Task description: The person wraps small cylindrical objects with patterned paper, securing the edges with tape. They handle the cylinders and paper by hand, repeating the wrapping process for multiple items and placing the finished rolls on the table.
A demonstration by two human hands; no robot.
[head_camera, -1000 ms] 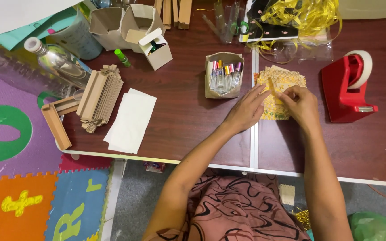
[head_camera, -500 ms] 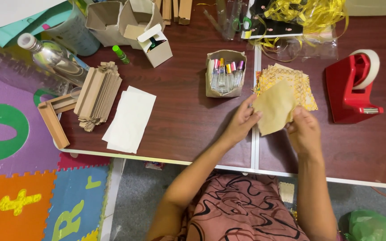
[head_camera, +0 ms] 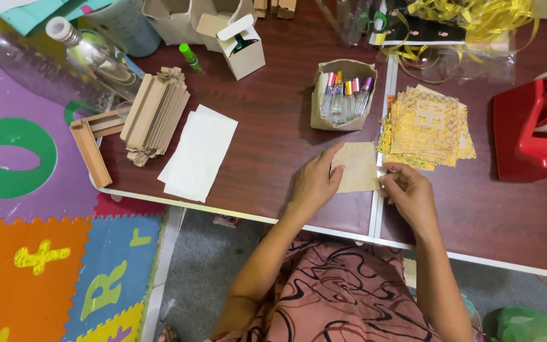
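Nearest the person, a tan paper square (head_camera: 357,167) is held flat on the dark wooden table (head_camera: 273,126), close to the near edge and just left of the pale seam strip (head_camera: 380,171) where two tabletops meet. The left hand (head_camera: 314,183) is laid on the square's left edge, fingers together and pressed down. The right hand (head_camera: 409,193) is closed in a narrow pinch on the square's right edge, directly over the seam.

A risk is judged here: because the right edge is worked above the seam, the paper could be creased unevenly or snagged in the gap, and if the left hand's pressure is eased, the sheet could be slid out of line.

Just beyond, to the right, a stack of gold-patterned paper squares (head_camera: 428,130) is fanned loosely; it could be knocked askew by the right wrist. Directly beyond the hands stands an open cardboard holder (head_camera: 344,120) with small capped bottles (head_camera: 346,95) upright in it; it could be tipped by a forward reach.

Further left, a white paper sheet (head_camera: 199,153), a bundle of folded brown cardboard pieces (head_camera: 154,115) and a wooden frame piece (head_camera: 91,152) are seen. At the right stands a red tape dispenser (head_camera: 530,126). Farthest away are small open boxes (head_camera: 238,44), clear plastic bottles (head_camera: 90,54) and gold ribbon (head_camera: 476,19).
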